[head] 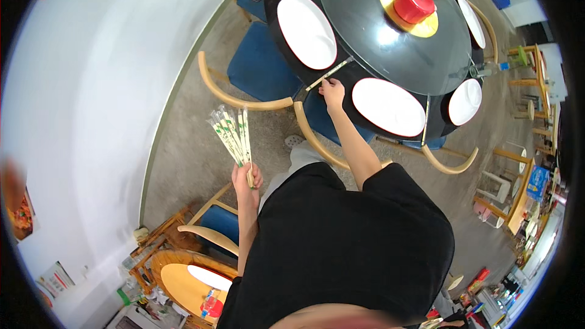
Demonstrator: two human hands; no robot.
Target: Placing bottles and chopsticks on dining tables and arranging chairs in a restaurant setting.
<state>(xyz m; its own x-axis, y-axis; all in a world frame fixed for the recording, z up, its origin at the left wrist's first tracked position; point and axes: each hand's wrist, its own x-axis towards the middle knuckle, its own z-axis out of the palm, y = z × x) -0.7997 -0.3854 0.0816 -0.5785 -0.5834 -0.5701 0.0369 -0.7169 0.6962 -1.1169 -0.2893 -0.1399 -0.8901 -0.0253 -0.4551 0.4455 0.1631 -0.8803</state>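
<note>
A fanned bunch of chopsticks in printed paper-and-plastic sleeves (233,135) stands up from my left hand (247,179), which is shut around the lower ends. My right hand (332,93) reaches over the near edge of the black round table (349,84). Its curled fingertips are at the lower part of a single sleeved chopstick packet (331,73), which lies between a white plate (307,32) and another white plate (388,107). Whether the fingers still pinch the packet is unclear. Another sleeved packet (426,119) lies right of the nearer plate.
A glass turntable (365,23) carries a red lidded container (414,3) on a yellow disc. Blue-seated chairs (263,61) with curved wooden backs ring the table. A glass bottle (484,71) stands at the right. A white wall (105,100) runs along the left. Behind me is a wooden table (176,278).
</note>
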